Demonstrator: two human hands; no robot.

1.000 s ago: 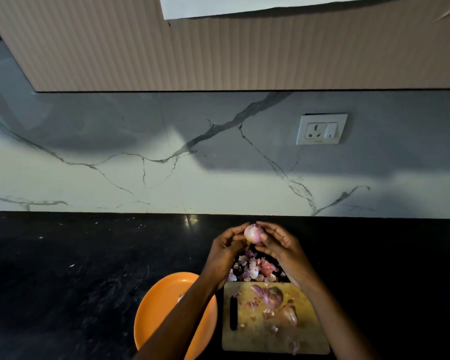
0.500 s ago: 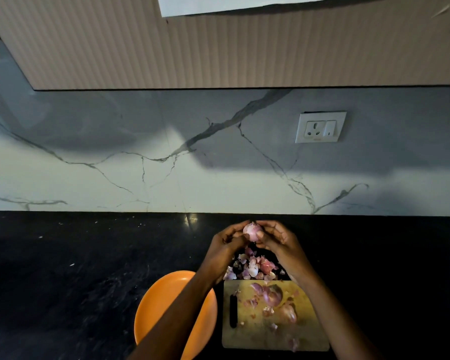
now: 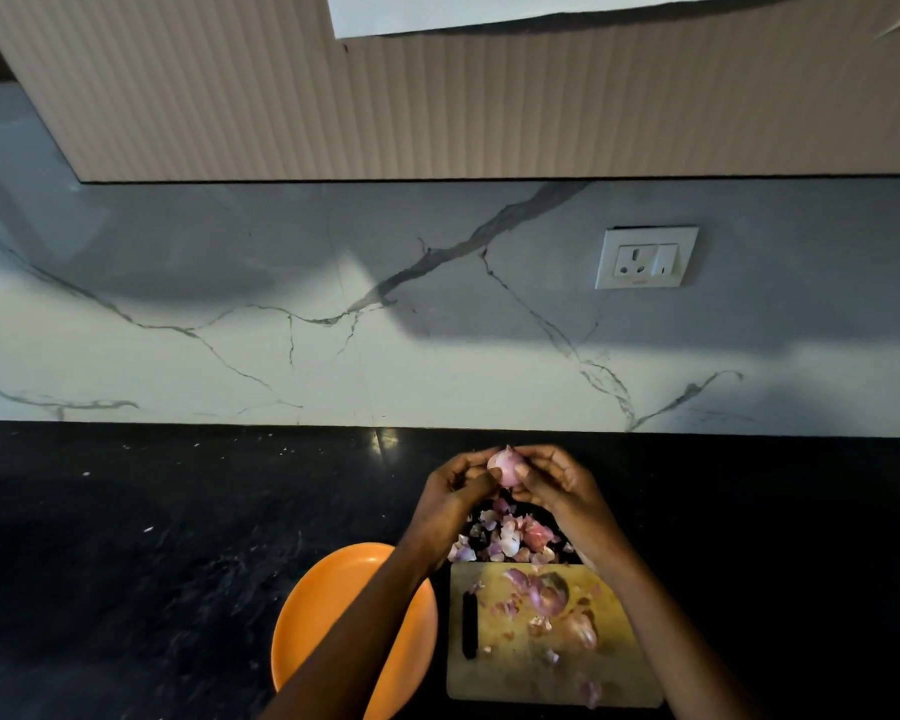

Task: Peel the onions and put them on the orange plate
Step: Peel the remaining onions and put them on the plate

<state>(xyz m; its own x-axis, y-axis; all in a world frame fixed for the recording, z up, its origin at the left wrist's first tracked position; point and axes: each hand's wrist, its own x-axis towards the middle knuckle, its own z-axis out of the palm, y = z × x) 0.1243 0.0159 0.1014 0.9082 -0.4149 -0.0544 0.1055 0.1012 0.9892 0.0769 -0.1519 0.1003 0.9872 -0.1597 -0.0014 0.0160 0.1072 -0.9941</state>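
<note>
We hold a small pale-pink, partly peeled onion (image 3: 505, 466) above the black stone counter (image 3: 126, 537), near its back edge. Our left hand (image 3: 455, 493) and right hand (image 3: 554, 485) both pinch it with curled fingertips. Beneath lies a heap of purple onion skins (image 3: 507, 537), just behind the back edge of the pale wooden cutting board (image 3: 510, 667). The round orange plate (image 3: 307, 621) sits to the board's left, partly under our left forearm. The bulb looks slick, so a hard tug on the skin could pop it loose onto the scraps. Our forearm could also nudge the plate.
</note>
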